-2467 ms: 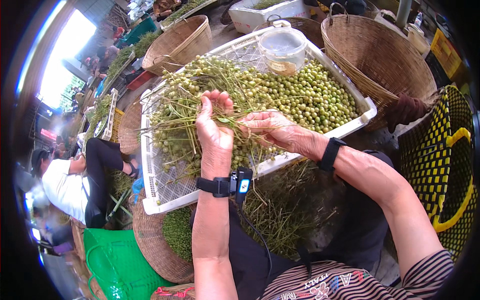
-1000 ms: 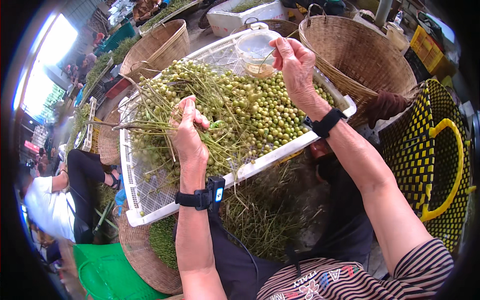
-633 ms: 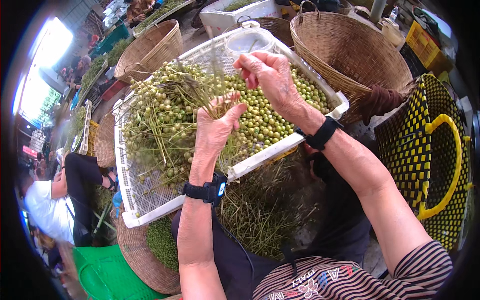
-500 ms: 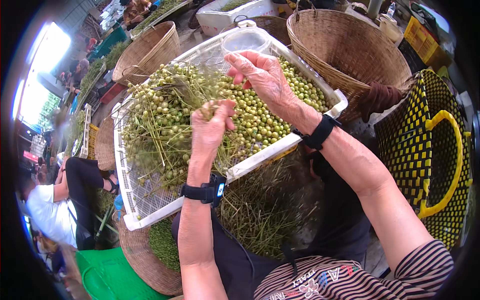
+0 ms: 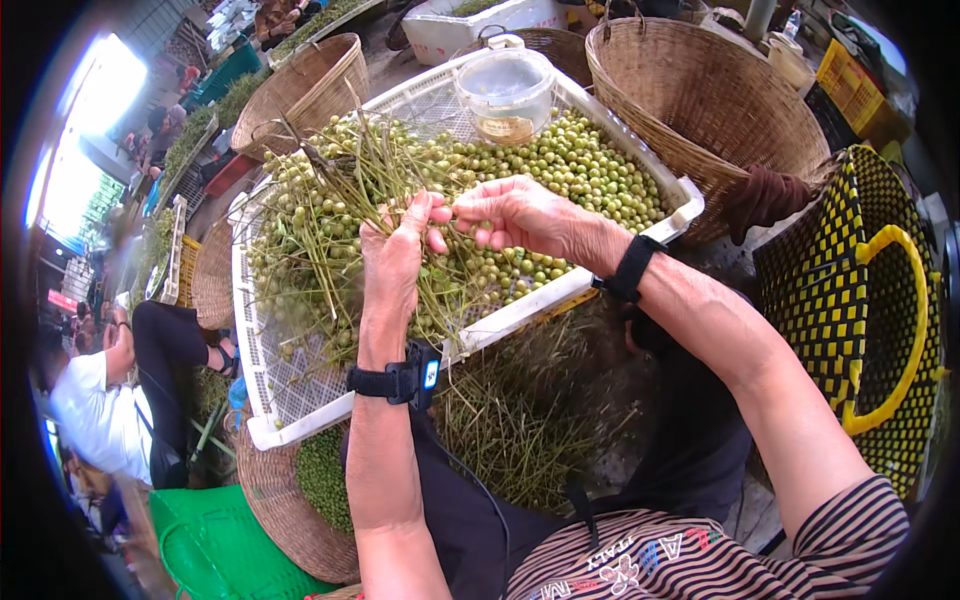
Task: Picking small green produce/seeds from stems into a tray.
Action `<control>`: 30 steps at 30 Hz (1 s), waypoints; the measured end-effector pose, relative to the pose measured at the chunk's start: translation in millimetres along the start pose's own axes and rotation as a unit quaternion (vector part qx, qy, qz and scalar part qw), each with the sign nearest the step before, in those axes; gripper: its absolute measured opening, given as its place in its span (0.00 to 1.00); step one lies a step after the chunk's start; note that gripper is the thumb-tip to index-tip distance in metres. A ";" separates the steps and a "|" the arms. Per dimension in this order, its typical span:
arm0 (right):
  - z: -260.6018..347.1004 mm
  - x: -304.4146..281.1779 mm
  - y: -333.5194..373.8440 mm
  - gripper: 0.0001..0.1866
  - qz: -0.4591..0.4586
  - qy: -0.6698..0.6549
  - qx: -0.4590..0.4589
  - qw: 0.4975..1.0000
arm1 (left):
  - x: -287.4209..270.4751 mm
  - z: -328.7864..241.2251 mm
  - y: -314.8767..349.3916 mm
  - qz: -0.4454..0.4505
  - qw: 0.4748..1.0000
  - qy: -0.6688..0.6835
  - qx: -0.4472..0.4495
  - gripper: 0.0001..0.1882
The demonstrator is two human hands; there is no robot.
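My left hand (image 5: 398, 240) is closed round a bunch of thin stems (image 5: 365, 180), their dry ends sticking up above the thumb. Close beside it, my right hand (image 5: 515, 215) pinches at the stems near the left fingertips; what sits in the pinch is too small to make out. Both hands are over a white mesh tray (image 5: 545, 318). Stems with round green fruits (image 5: 310, 215) are heaped on the tray's left side. Loose fruits (image 5: 600, 165) cover its right side, and a clear plastic tub (image 5: 508, 90) stands at its far edge.
Wicker baskets (image 5: 700, 95) stand beyond the tray. A black-and-yellow woven basket (image 5: 830, 290) is at the right. Below the tray lie bare stems (image 5: 520, 410). A flat basket (image 5: 285, 500) holds small green fruits at lower left. A person in white (image 5: 100, 420) sits at the left.
My right hand has come down from near the tub to the left hand's fingertips. My left hand has shifted slightly left and turned, and the stems in it now stand up in view.
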State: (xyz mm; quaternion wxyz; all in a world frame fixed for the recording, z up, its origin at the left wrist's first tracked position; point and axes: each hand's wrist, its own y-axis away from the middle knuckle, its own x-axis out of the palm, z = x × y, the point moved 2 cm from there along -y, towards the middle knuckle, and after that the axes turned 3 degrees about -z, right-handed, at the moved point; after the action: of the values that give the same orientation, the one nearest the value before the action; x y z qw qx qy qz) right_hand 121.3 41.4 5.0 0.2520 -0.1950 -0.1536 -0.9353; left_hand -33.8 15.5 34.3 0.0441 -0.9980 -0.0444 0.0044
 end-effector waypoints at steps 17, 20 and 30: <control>13.3 -47.6 -31.9 0.12 -0.266 0.558 -0.250 0.745 | -38.9 -6.9 -1.3 -0.100 0.994 0.053 0.008 0.14; -5.2 -1.6 -53.0 0.13 -0.232 0.518 -0.203 0.798 | -44.0 -4.7 3.5 -0.084 0.989 0.123 0.016 0.14; 25.7 12.6 -31.2 0.09 -0.254 0.405 -0.265 0.837 | -51.3 -5.8 -0.2 -0.101 0.981 0.163 0.043 0.13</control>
State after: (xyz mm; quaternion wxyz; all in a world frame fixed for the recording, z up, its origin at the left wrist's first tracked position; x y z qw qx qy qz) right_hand 102.2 71.9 27.2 -0.0158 0.1881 0.1720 -0.9669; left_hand -84.8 10.6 40.4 0.0941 -0.9729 -0.1369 -0.1606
